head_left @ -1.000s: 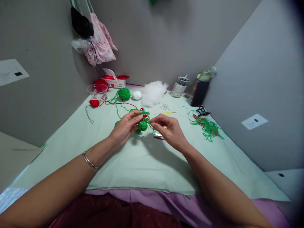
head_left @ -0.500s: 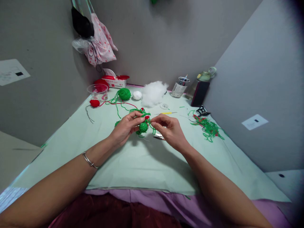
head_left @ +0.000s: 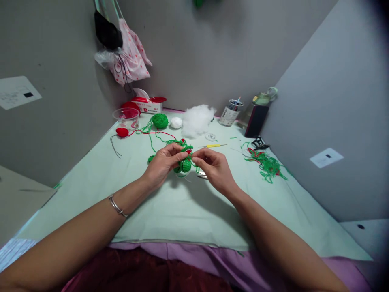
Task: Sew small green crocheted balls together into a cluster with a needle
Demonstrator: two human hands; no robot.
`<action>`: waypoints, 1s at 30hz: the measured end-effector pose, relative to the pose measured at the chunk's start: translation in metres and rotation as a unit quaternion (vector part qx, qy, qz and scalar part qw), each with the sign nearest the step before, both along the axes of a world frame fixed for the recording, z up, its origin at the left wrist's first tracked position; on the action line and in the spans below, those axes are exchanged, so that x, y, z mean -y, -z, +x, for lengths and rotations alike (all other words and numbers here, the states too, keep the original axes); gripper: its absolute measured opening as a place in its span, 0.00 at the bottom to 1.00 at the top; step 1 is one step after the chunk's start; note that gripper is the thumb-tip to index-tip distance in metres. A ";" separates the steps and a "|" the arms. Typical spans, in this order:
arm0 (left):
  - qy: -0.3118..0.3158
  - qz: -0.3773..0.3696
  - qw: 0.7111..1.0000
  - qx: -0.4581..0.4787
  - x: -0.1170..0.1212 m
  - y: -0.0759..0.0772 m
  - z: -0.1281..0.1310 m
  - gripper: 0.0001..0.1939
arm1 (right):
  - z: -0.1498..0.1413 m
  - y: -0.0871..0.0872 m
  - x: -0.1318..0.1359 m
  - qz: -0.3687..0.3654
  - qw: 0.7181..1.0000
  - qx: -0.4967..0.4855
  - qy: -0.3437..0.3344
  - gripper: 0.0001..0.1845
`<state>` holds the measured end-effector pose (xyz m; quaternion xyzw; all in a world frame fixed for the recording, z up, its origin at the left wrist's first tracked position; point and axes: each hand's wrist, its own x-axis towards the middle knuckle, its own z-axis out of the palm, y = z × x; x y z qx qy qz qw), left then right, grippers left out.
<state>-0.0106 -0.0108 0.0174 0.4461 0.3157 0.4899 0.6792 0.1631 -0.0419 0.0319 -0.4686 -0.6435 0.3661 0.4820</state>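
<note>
Near the middle of the table, my left hand (head_left: pixel 162 164) is closed around a green crocheted piece (head_left: pixel 185 165) with a round green ball shape and a red and white patch. My right hand (head_left: pixel 214 168) is at its right side, thumb and forefinger pinched together; whatever is between them is too small to make out. Green yarn strands hang below the right fingertips. Partly behind my right hand lies a shiny metal tool (head_left: pixel 201 175), its kind hidden. Beyond the hands rests a yellow-handled crochet hook (head_left: pixel 215 145).
At the back are a green yarn ball (head_left: pixel 159 121), a white ball (head_left: pixel 176 122), fluffy stuffing (head_left: pixel 198 121), a can of pens (head_left: pixel 230 113) and a dark phone (head_left: pixel 257 121) against a bottle. Yarn scraps (head_left: pixel 269 167) lie right; a small red ball (head_left: pixel 122 132) and plastic tub (head_left: pixel 126 117) stand left.
The crocheted piece has turned slightly in my left hand, its ball shape now lower. My right fingertips have moved a little closer to it. The view has shifted slightly.
</note>
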 end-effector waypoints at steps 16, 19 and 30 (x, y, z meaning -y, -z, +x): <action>0.009 -0.002 1.000 0.003 -0.002 0.009 0.003 0.10 | 0.002 -0.001 -0.002 -0.045 0.995 -0.045 -0.076 0.13; 0.027 -0.008 0.999 -0.015 -0.001 0.009 0.005 0.11 | 0.001 -0.001 -0.003 -0.056 0.993 -0.080 -0.065 0.17; 0.179 -0.002 0.980 -0.089 -0.003 0.010 -0.003 0.13 | 0.029 -0.013 -0.013 -0.112 0.989 -0.008 -0.099 0.19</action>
